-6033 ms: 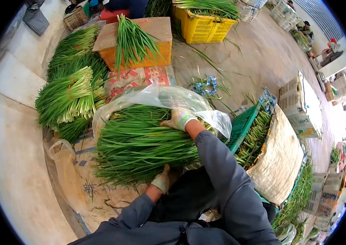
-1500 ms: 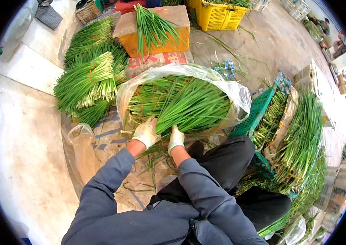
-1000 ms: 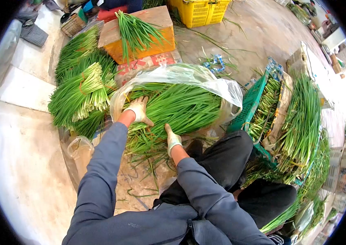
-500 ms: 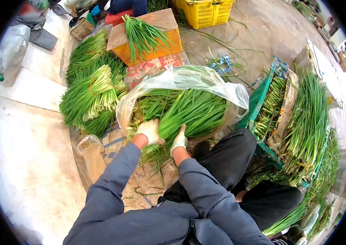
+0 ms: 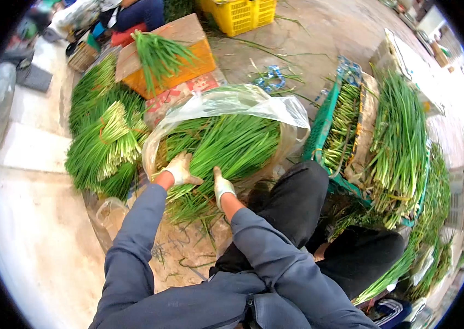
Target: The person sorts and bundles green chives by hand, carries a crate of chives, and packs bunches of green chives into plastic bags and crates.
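Observation:
Loose long green chives point(image 5: 237, 143) lie in a wide-mouthed clear plastic bag point(image 5: 289, 109) in front of me. My left hand point(image 5: 181, 169), in a pale work glove, rests at the near left side of the leaves with its fingers spread. Across from it, my right hand point(image 5: 222, 185), also gloved, lies against the near edge of the chives, its fingers stretched out and partly hidden by leaves. Neither hand is closed around the stalks. Some leaf ends spill over the bag's near rim between and below my hands.
Tied chive bundles point(image 5: 108, 140) are stacked on the left. Behind the bag, a wooden box point(image 5: 182, 57) carries another bunch point(image 5: 160, 54). On the right stand a green crate point(image 5: 322, 129) of stalks and a long chive pile point(image 5: 399, 142). A yellow crate point(image 5: 243, 16) sits farther back.
My hands have loosened from the chives, and the left fingers are now spread. The leaves lie flatter in the bag. The whole view has shifted, moving the scene leftward.

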Demonstrator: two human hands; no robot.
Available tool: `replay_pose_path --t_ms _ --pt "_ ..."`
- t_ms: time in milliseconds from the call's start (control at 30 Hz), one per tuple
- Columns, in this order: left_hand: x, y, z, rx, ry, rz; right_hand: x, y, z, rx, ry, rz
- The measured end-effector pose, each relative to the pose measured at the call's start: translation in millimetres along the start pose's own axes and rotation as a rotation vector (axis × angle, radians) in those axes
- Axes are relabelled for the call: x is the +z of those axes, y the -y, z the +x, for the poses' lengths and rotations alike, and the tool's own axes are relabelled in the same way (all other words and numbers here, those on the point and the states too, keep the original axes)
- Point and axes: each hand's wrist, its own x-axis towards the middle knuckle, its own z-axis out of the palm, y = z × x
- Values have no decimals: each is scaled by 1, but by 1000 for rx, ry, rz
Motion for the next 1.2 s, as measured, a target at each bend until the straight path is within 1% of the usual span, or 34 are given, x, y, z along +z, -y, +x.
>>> replay_pose_path --t_ms 67,100,200,267,333,367,400,467,500,600,633,667,700,733,767,800,867,933,1000,1033,1067,1133,1167,1200 --pt "8 2 0 29 -42 -128 1 0 6 14 -13 -15" --pt "4 -4 -5 -1 -36 -157 0 0 5 20 2 -3" --pt "12 -4 0 -30 -39 -169 1 1 3 -6 7 18" --pt "17 -8 0 -41 -94 -137 3 -8 20 -48 -1 14" --pt "8 -22 -13 -94 23 -279 4 -8 14 -26 25 165" --pt "4 -31 -27 -91 16 -361 2 -7 7 -21 29 167" --pt "15 -22 -26 -40 -18 -338 3 -8 6 -36 37 176" --pt "0 -39 -51 -22 -93 -354 7 -12 9 -81 117 342" --pt "-5 -44 -62 -24 -98 -345 3 -15 -3 -149 194 436" --pt "-31 -62 -89 -31 -147 -309 -2 -12 -16 -213 269 451" --pt "-42 -67 -101 -54 -169 -245 0 -15 -22 -282 317 543" --pt "-52 -72 -115 -79 -193 -185 1 -16 -27 -286 321 540" --pt "-64 -84 -132 -95 -273 -58 0 -16 -30 -312 427 609" --pt "-73 -90 -147 -95 -286 -58 -6 -9 -48 -339 533 680" --pt "-82 -97 -162 -77 -327 -40 -19 -10 -66 -395 725 684" --pt "-93 -109 -172 -38 -367 -21 -26 -4 -89 -232 627 624" --pt "-110 -132 -199 20 -410 -15 -39 -2 -115 -320 671 645" --pt "-128 -169 -231 -27 -466 -79 -43 -2 -114 -540 703 680" --pt "-134 -186 -251 116 -607 -173 -65 7 -136 -710 859 788" --pt "-142 -200 -262 182 -638 -224 -80 14 -159 -749 860 870" --pt "-150 -215 -272 201 -646 -216 -96 20 -179 -867 890 884" --pt "-169 -247 -288 389 -767 -307 -135 34 -228 -1016 774 855" --pt "-178 -262 -294 395 -766 -384 -158 44 -243 -1059 805 756" --pt "-190 -279 -297 500 -832 -353 -175 54 -256 -1128 794 764"
